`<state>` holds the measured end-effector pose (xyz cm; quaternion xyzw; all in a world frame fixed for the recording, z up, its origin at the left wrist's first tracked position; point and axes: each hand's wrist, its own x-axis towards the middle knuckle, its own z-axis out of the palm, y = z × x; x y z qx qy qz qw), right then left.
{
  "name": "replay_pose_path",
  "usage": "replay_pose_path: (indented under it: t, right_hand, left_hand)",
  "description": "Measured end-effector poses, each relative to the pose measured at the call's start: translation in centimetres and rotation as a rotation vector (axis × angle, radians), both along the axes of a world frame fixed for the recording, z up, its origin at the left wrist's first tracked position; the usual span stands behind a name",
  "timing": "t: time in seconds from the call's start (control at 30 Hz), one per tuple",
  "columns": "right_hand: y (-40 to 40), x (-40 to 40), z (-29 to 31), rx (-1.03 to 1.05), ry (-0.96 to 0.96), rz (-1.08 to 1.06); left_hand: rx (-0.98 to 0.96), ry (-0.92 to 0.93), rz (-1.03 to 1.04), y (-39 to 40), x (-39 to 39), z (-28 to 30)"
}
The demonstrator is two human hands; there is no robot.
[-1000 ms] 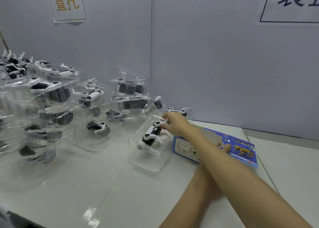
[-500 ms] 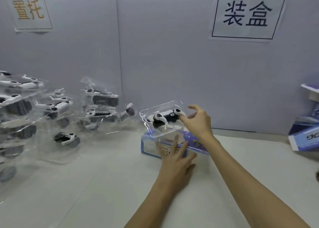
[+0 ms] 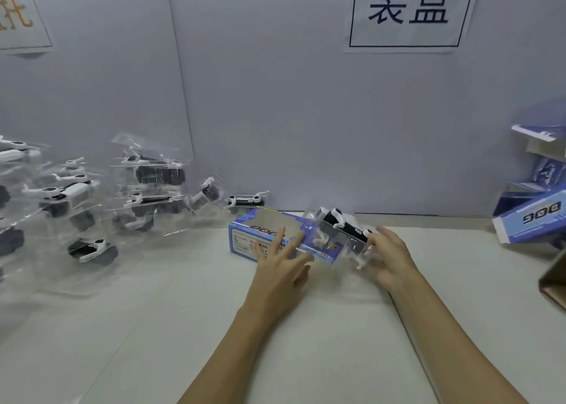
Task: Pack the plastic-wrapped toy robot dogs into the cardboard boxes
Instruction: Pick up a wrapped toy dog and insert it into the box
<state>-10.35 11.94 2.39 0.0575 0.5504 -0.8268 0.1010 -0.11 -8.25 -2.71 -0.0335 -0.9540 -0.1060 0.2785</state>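
A blue cardboard box (image 3: 245,235) with a clear window lies on its side on the white table. My left hand (image 3: 283,264) rests on its front face with fingers spread and straight. At the box's open right end my right hand (image 3: 386,256) holds a black-and-white toy robot dog in a clear plastic shell (image 3: 340,226); the shell's left part sits at the box mouth. How far it is inside I cannot tell because of blur.
Several more plastic-wrapped toy dogs (image 3: 82,189) are stacked at the left against the grey wall. Blue boxes (image 3: 533,217) are piled at the right edge, beside a brown carton corner (image 3: 554,278). The table (image 3: 183,327) is white.
My right hand carried the wrapped dog from above the box's left part down to its right open end. My left hand stayed on the box front. The view shifted right.
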Motion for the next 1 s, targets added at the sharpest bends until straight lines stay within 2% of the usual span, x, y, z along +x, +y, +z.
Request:
replay_pose_path:
  t: [0.17,0.33,0.4,0.53,0.67,0.8,0.9,1.0]
  right_hand:
    - [2.1,-0.2,0.3,-0.197,0.000,0.071]
    - [4.8,-0.8,-0.6,-0.350,-0.027,0.330]
    - [4.9,-0.8,-0.9,-0.280,-0.014,0.410]
    - [4.0,-0.2,-0.9,0.047,0.055,0.488]
    - [3.3,-0.3,-0.6,0.047,0.050,0.336]
    - [2.8,0.0,-0.3,0.089,0.126,0.147]
    - [2.8,0.3,-0.1,0.168,0.172,0.095]
    - [2.7,0.1,-0.5,0.158,0.133,0.052]
  left_hand:
    - [0.057,0.032,-0.020,0.0,0.4,1.2]
    - [0.440,0.174,-0.018,-0.1,1.4,2.8]
    - [0.487,0.168,-0.035,0.1,1.5,3.1]
    - [0.412,0.032,-0.082,-0.1,1.5,2.7]
    - [0.381,-0.062,-0.102,-0.9,1.6,2.4]
    - [0.336,-0.041,-0.099,-1.1,1.9,2.4]
    - [0.308,-0.016,-0.057,-0.7,1.9,2.2]
    - [0.277,-0.015,-0.060,-0.5,1.9,2.2]
